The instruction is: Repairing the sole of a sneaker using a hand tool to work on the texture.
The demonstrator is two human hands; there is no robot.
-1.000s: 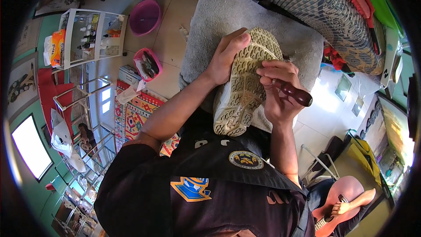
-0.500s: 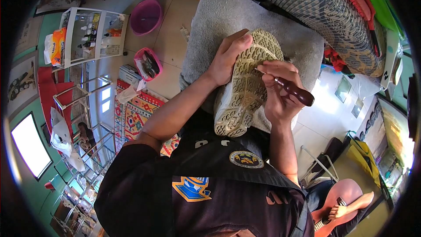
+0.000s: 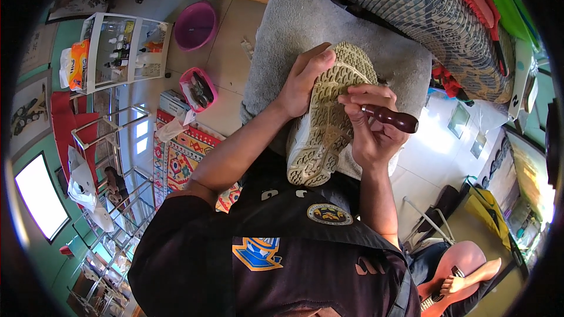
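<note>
A shoe (image 3: 322,147) with a cream, deeply treaded sole turned up lies lengthwise over my lap and a grey towel-covered pad (image 3: 282,17). My left hand (image 3: 299,82) grips its upper left side, thumb over the sole's edge. My right hand (image 3: 376,129) is closed round a dark red wooden-handled tool (image 3: 390,118) with a metal ferrule, held across the sole at the right. Its fingertips touch or nearly touch the tread; I cannot make out the tool's tip.
A patterned cushioned seat (image 3: 423,6) borders the pad. At left are a pink tub (image 3: 195,26), pink basket (image 3: 210,91), white shelf unit (image 3: 100,64), metal racks (image 3: 117,141) and a rug (image 3: 182,170). At lower right another person's bare hand (image 3: 455,283) rests on a guitar (image 3: 446,290).
The shoe and my left hand have shifted slightly down in view. The tool handle is tilted a little more level, and my right hand's fingertips have moved slightly left along the sole.
</note>
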